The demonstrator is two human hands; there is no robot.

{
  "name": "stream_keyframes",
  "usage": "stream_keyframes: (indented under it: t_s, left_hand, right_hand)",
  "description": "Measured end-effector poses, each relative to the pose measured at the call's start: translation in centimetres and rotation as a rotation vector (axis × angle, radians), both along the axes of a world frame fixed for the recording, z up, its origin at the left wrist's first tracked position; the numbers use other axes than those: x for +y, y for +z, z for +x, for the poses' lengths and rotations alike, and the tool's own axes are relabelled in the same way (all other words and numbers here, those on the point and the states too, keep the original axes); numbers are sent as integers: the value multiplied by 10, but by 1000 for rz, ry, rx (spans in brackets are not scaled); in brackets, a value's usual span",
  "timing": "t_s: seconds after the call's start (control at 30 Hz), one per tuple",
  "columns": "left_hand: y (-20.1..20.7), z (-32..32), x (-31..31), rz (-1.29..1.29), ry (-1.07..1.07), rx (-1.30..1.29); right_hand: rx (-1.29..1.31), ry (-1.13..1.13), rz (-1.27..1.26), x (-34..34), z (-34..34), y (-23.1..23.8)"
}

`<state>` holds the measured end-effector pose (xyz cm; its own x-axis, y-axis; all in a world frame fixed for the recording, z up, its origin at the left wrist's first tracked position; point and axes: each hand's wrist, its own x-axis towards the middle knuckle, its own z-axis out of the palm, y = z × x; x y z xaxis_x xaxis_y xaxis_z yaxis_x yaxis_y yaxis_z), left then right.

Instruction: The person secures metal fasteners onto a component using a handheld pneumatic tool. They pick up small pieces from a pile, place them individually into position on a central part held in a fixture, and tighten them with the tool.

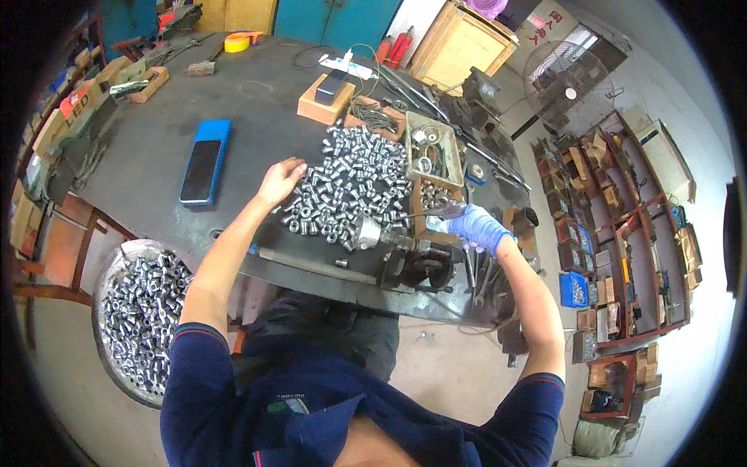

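Observation:
My bare left hand (282, 181) is at the left edge of a pile of small shiny metal fittings (354, 167) on the dark table. Its fingers stretch toward the pile, slightly bent, with nothing visible in them. My right hand (480, 228), in a blue glove, is closed around a grey metal hand tool (445, 211), perhaps pliers. A thin rod reaches left from that tool toward a round silver fixture head (369, 232). The head belongs to a dark bench fixture (420, 261) at the table's near edge. One loose fitting (341, 263) lies in front of it.
A large round pan (117, 354) of similar fittings stands at lower left. On the table (257, 93) are a blue-cased phone (204, 167), a wooden block (317, 105) bearing a dark device, a parts tray (433, 140) and long tools. A fan (572, 93) and shelves (622, 257) stand right.

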<state>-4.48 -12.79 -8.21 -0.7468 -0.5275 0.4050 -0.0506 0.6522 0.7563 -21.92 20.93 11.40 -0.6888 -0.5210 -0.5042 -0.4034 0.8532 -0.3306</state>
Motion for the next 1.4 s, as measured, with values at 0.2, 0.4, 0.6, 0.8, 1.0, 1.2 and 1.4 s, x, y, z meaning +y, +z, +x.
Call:
stream_keyframes:
  t_s: [0.2, 0.4, 0.6, 0.8, 1.0, 1.2, 1.4]
  left_hand:
    - [3, 21, 14, 59, 1, -63]
    - [10, 40, -5, 88, 47, 9]
    - [-4, 66, -1, 205, 37, -194]
    - [-23, 47, 14, 127, 113, -165]
    - [-22, 44, 19, 201, 107, -143]
    - [-26, 44, 21, 114, 93, -87]
    - [-10, 57, 20, 126, 45, -78]
  right_hand:
    - [46, 3, -49, 17, 16, 1]
    - [-19, -135, -403, 55, 36, 28]
    - [136, -51, -582, 100, 106, 33]
    - [426, 233, -285, 45, 167, -10]
    - [372, 202, -219, 14, 170, -15]
    - [154, 65, -267, 69, 171, -41]
    - [-234, 69, -543, 96, 219, -111]
